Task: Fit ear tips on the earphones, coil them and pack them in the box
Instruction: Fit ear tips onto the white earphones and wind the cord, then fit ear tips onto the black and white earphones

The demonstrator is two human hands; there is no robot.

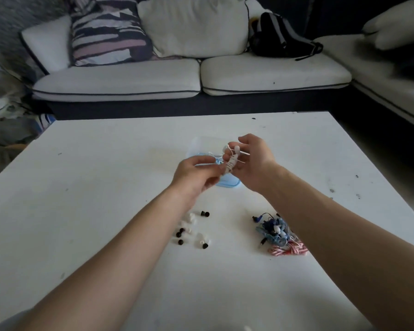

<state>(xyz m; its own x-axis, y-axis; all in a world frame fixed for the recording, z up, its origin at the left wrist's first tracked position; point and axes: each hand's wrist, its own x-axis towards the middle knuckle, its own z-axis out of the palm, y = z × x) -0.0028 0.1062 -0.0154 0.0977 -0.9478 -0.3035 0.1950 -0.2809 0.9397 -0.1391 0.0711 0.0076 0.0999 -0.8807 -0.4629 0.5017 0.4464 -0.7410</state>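
The biggest risk, as I judge it, is the whole bundle springing apart. My right hand (256, 163) has its fingers curled round the white earphones (231, 164), which are wound into a tight little coil, and my left hand (194, 175) pinches the cord at the coil's lower end. If either pinch slackens before the tail is tucked in, the turns will loosen and I would have to wind it all again.

A smaller risk is the drop itself. The box (227, 183), blue with a clear lid tipped up behind it, sits mostly hidden under my 2 hands, so I would be lowering the coil half blind; it could catch the rim and land on the table (105, 187) beside the box.

The smallest risk is an ear tip being squeezed off a bud by my grip. 1 bud sticks up from the top of the coil, and I cannot tell whether its tip sits fully home.

The coil hangs just above the box, between my hands and touching both. The spare ear tips (191, 229), black and white, lie nearer me than the box and to its left; the tangle of blue earphones (273, 231) lies nearer me and to its right.
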